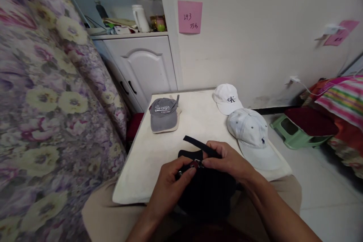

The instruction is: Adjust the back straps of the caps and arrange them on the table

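Observation:
A black cap (205, 193) is over my lap at the table's near edge, its back strap and metal buckle (196, 163) facing up. My left hand (174, 179) pinches the strap just left of the buckle, where a dark red patch shows under the fingers. On the other side, my right hand (225, 159) is closed on the strap beside the buckle. The loose strap end (195, 143) sticks out to the upper left from the right fingers. Part of the cap is lost in shadow and behind my hands.
On the white table (141, 174) lie a grey cap (164, 115) at the far left, a white cap (227, 98) at the back right and a pale blue cap (253, 136) at the right. A floral curtain (56, 121) hangs left; a green stool (292, 132) stands right.

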The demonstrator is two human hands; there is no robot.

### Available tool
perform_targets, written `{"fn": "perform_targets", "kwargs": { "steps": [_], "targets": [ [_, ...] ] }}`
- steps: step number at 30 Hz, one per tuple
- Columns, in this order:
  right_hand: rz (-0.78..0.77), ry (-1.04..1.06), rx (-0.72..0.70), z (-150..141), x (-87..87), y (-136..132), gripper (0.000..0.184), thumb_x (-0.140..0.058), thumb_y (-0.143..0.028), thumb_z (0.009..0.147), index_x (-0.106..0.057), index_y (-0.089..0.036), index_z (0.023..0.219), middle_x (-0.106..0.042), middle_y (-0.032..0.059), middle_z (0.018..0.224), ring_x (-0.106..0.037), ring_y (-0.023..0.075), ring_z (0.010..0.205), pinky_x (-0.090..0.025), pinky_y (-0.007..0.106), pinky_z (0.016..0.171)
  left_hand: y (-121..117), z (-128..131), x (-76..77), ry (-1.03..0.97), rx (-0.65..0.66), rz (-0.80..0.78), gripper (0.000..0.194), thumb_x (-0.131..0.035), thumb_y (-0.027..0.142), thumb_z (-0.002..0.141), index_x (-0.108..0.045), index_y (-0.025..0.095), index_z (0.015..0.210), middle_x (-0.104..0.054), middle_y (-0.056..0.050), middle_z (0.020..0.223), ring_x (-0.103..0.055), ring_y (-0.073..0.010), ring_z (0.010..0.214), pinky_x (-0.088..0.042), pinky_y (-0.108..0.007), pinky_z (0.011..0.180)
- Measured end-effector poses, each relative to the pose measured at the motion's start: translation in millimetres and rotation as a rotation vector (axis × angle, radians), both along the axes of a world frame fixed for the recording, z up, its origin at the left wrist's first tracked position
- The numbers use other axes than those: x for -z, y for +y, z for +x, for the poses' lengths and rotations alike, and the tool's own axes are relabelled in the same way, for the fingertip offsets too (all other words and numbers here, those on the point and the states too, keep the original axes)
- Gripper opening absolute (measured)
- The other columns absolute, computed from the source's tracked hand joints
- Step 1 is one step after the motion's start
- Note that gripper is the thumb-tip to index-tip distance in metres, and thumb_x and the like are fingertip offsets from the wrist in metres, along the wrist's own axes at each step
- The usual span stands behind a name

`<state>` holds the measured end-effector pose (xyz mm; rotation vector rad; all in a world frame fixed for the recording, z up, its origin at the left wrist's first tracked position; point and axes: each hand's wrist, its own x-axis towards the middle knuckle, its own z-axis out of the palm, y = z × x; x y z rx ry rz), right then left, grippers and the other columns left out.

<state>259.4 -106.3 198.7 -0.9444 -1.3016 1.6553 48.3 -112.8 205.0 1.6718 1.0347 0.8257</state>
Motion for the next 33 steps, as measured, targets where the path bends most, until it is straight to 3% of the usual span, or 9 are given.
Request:
{"fn": "perform_targets", "kwargs": {
  "steps": [7,14,17,21,23,26,28,33],
  "targets": [
    [-0.004,-0.021,0.032,-9,-0.7,0,0.034,-0.085,-0.038,0.068,-0.061,-0.018,0.083,-0.063,-0.0030,0.076,-0.054,0.0124,0.069,-0.040,0.023,0.065,1,2,0.2,-0.032,0.005,-0.024,0.019,-0.066,0.033,0.089,-0.076,0.021,0.098,-0.072,-0.001,0.085,-0.061,-0.0189,0.079,-0.044,-0.024,0.070],
    [0.052,-0.060,0.013,-10,-1.4,1,0.034,-0.085,-0.039,0.070,-0.064,-0.018,0.087,-0.063,-0.0031,0.077,-0.054,0.0125,0.070,-0.040,0.023,0.066,2,0,-2.4,-0.060,0.023,-0.105,0.022,-0.065,0.038,0.088,-0.075,0.019,0.094,-0.069,-0.001,0.081,-0.058,-0.0182,0.076,-0.042,-0.024,0.068],
    [0.086,-0.059,0.044,-7,-2.3,2,0.031,-0.078,-0.045,0.078,-0.064,-0.017,0.086,-0.061,-0.0022,0.076,-0.050,0.0099,0.064,-0.038,0.020,0.058,6,-5,0.3,-0.126,-0.007,-0.191,0.022,-0.069,0.039,0.085,-0.074,0.018,0.088,-0.066,-0.001,0.077,-0.054,-0.0160,0.071,-0.039,-0.023,0.063],
    [0.115,-0.026,0.082,0,-4.0,5,0.032,-0.059,-0.048,0.094,-0.063,-0.016,0.087,-0.057,-0.0036,0.066,-0.034,0.0048,0.044,-0.021,0.020,0.041,13,-14,8.5,-0.263,-0.004,-0.325,0.024,-0.075,0.040,0.079,-0.073,0.016,0.084,-0.061,0.001,0.071,-0.048,-0.0118,0.062,-0.034,-0.021,0.057],
    [0.135,0.023,0.075,5,-6.5,7,0.030,-0.057,-0.045,0.095,-0.063,-0.016,0.091,-0.059,-0.0029,0.066,-0.036,0.0043,0.042,-0.023,0.020,0.041,16,-19,12.1,-0.321,0.006,-0.361,0.027,-0.077,0.041,0.076,-0.073,0.016,0.084,-0.061,0.000,0.071,-0.048,-0.0113,0.061,-0.033,-0.021,0.056],
    [0.164,0.064,0.080,12,-15.2,8,0.027,-0.059,-0.041,0.095,-0.066,-0.016,0.101,-0.065,0.0014,0.079,-0.051,0.0066,0.051,-0.038,0.021,0.050,19,-26,15.6,-0.359,0.014,-0.336,0.030,-0.080,0.043,0.072,-0.073,0.015,0.079,-0.061,-0.001,0.070,-0.049,-0.0117,0.061,-0.034,-0.022,0.056],
    [0.184,0.039,0.091,15,-24.0,7,0.029,-0.058,-0.041,0.095,-0.067,-0.017,0.108,-0.066,0.0033,0.085,-0.054,0.0076,0.055,-0.041,0.022,0.053,21,-29,17.5,-0.382,0.019,-0.288,0.032,-0.080,0.045,0.072,-0.074,0.015,0.077,-0.061,-0.001,0.068,-0.049,-0.0124,0.061,-0.034,-0.023,0.057],
    [0.283,-0.167,0.167,8,-42.3,2,0.033,-0.049,-0.046,0.100,-0.065,-0.019,0.111,-0.056,-0.0044,0.056,-0.039,0.0074,0.040,-0.027,0.022,0.040,24,-35,22.3,-0.418,0.053,-0.157,0.031,-0.077,0.047,0.075,-0.075,0.016,0.074,-0.061,-0.002,0.065,-0.049,-0.0137,0.062,-0.036,-0.025,0.061]
  ]
}}
